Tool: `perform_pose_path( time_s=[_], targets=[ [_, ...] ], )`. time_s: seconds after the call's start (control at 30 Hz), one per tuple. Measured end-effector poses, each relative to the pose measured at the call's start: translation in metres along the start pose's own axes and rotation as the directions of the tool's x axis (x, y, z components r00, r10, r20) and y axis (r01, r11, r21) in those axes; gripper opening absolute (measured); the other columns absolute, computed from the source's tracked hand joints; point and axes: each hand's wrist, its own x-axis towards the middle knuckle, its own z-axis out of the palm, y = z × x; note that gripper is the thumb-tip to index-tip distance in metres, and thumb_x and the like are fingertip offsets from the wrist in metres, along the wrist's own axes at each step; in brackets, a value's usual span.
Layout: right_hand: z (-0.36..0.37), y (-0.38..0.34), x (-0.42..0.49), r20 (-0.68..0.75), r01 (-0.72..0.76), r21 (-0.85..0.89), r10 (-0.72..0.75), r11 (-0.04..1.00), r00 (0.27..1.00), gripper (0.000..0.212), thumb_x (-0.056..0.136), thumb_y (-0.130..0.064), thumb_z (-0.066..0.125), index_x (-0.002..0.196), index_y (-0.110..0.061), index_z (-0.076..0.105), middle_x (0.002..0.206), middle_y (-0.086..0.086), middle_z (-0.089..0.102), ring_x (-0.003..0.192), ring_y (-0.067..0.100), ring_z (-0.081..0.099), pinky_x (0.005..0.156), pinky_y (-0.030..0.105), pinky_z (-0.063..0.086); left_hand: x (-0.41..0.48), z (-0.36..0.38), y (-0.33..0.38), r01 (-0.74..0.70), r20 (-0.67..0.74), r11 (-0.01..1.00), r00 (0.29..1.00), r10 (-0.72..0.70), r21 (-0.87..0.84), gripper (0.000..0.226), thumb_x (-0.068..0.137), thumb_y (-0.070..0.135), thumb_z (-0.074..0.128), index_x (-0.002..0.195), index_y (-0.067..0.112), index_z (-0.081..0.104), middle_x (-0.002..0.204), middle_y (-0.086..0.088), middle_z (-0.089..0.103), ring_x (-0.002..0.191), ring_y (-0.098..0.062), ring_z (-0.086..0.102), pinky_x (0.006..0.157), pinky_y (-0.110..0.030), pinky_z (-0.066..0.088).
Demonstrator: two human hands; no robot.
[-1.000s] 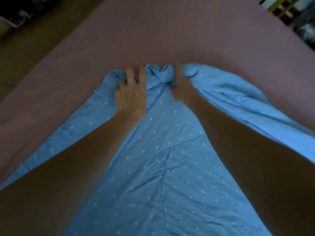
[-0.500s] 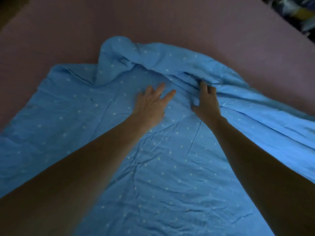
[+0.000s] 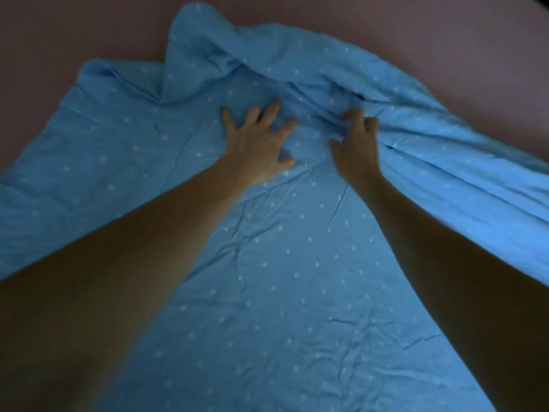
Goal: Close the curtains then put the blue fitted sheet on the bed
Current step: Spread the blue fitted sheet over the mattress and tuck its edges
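Observation:
The blue fitted sheet (image 3: 291, 263), dotted with small pale spots, lies spread over the pinkish mattress (image 3: 445, 34) and covers most of the view. A thick fold of it is bunched across the upper right. My left hand (image 3: 258, 141) lies flat on the sheet with its fingers spread. Just to its right, my right hand (image 3: 356, 144) has its fingers curled into the edge of the bunched fold and grips it. Both forearms reach in from the bottom corners.
Bare pinkish mattress shows along the top, at the upper left and at the right beyond the sheet. The room is dim. A dark sliver sits at the top right corner.
The sheet has been spread leftward from a bunched strip. My left hand let go and now lies flat; my right hand has curled onto the fold at the right.

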Motion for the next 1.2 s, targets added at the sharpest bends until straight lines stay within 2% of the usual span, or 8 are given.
perform_pose_path(
  time_s=[0.13, 0.2, 0.37, 0.57, 0.73, 0.93, 1.1, 1.2],
  targets=[
    [0.024, -0.026, -0.098, 0.156, 0.054, -0.034, -0.048, 0.998, 0.987, 0.074, 0.087, -0.04, 0.058, 0.149, -0.028, 0.02, 0.157, 0.017, 0.002, 0.141, 0.04, 0.014, 0.107, 0.058, 0.029, -0.101, 0.02, -0.021, 0.048, -0.062, 0.999, 0.997, -0.048, 0.0, 0.071, 0.084, 0.069, 0.032, 0.147, 0.041, 0.016, 0.159, 0.004, 0.005, 0.145, -0.03, 0.004, 0.101, -0.073, 0.005],
    [0.038, -0.052, -0.143, 0.318, -0.021, -0.123, 0.059, 0.992, 0.946, 0.073, 0.086, -0.057, 0.052, 0.147, -0.044, 0.013, 0.159, 0.001, -0.008, 0.143, 0.042, -0.002, 0.101, 0.071, 0.018, -0.151, 0.026, -0.041, 0.047, -0.05, 0.997, 0.998, -0.044, 0.054, 0.072, 0.08, 0.07, 0.023, 0.145, 0.04, 0.025, 0.158, 0.005, 0.014, 0.145, -0.028, 0.009, 0.1, -0.074, 0.008],
    [0.067, -0.108, -0.21, 0.472, 0.102, -0.183, -0.004, 0.978, 0.882, 0.076, 0.083, -0.066, 0.047, 0.145, -0.05, 0.005, 0.157, -0.005, -0.019, 0.139, 0.046, -0.018, 0.097, 0.078, 0.009, -0.22, 0.018, -0.099, 0.196, -0.035, 0.976, 0.981, -0.193, 0.1, 0.063, 0.089, 0.06, 0.037, 0.146, 0.036, 0.026, 0.157, 0.005, 0.016, 0.145, -0.021, 0.013, 0.101, -0.073, 0.012],
    [0.054, -0.114, -0.236, 0.458, 0.003, -0.094, 0.04, 0.996, 0.888, 0.072, 0.089, -0.05, 0.053, 0.148, -0.042, 0.012, 0.159, -0.001, -0.012, 0.144, 0.035, -0.011, 0.104, 0.071, 0.017, -0.306, 0.013, -0.092, 0.247, 0.053, 0.967, 0.967, -0.251, 0.062, 0.077, 0.086, 0.053, 0.053, 0.149, 0.034, 0.013, 0.159, 0.003, 0.005, 0.145, -0.02, 0.008, 0.105, -0.066, 0.015],
    [0.06, -0.136, -0.273, 0.678, 0.151, -0.082, -0.055, 0.985, 0.733, 0.074, 0.088, -0.052, 0.054, 0.149, -0.036, 0.015, 0.159, 0.009, -0.004, 0.146, 0.029, -0.008, 0.116, 0.054, 0.005, -0.354, 0.009, -0.097, 0.335, 0.214, 0.941, 0.916, -0.338, 0.05, 0.085, 0.087, 0.034, 0.059, 0.15, 0.031, 0.004, 0.159, 0.002, -0.003, 0.145, -0.019, 0.005, 0.109, -0.056, 0.026],
    [0.063, -0.183, -0.294, 0.49, -0.027, 0.138, -0.044, 0.99, 0.87, 0.065, 0.089, -0.027, 0.061, 0.145, -0.01, 0.032, 0.148, 0.023, 0.028, 0.137, 0.033, 0.03, 0.113, 0.037, 0.024, -0.378, -0.016, -0.111, 0.429, 0.177, 0.903, 0.891, -0.417, -0.029, 0.085, 0.087, 0.027, 0.061, 0.15, 0.03, 0.005, 0.158, -0.003, -0.007, 0.144, -0.03, 0.004, 0.11, -0.054, 0.023],
    [0.082, -0.227, -0.297, 0.511, -0.029, 0.13, -0.042, 0.991, 0.858, 0.068, 0.091, -0.03, 0.06, 0.147, -0.01, 0.027, 0.15, 0.016, 0.03, 0.138, 0.025, 0.028, 0.108, 0.024, 0.018, -0.371, -0.015, -0.157, 0.379, 0.155, 0.925, 0.916, -0.371, -0.023, 0.07, 0.09, 0.025, 0.052, 0.148, 0.035, 0.015, 0.158, -0.004, -0.003, 0.143, -0.035, 0.004, 0.11, -0.057, 0.022],
    [0.105, -0.273, -0.293, 0.502, -0.145, 0.141, 0.056, 0.979, 0.863, 0.071, 0.091, -0.033, 0.06, 0.148, -0.011, 0.024, 0.152, 0.017, 0.025, 0.141, 0.026, 0.024, 0.112, 0.027, 0.015, -0.36, -0.026, -0.19, 0.196, 0.179, 0.981, 0.965, -0.193, -0.001, 0.067, 0.091, 0.016, 0.05, 0.147, 0.033, 0.018, 0.158, -0.002, 0.001, 0.144, -0.03, 0.007, 0.11, -0.052, 0.024]
  ],
)
